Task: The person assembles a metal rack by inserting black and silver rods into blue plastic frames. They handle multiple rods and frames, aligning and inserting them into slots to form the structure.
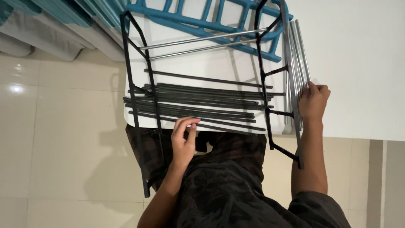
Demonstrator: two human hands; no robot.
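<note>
On a white table (202,67) lies a pile of thin black rods (198,103), between two black frame sides (133,97) (291,84) joined by two silver bars (202,40). My left hand (183,141) rests its fingertips on the nearest black rod at the table's front edge; whether it grips the rod is unclear. My right hand (313,101) is closed around silver rods (297,55) beside the right frame side.
A blue plastic rack piece (211,21) lies at the far side of the table. Pale tiled floor (55,126) spreads to the left. Teal and grey cushioned furniture (63,25) stands at the top left. My lap, in dark patterned cloth, is below the table edge.
</note>
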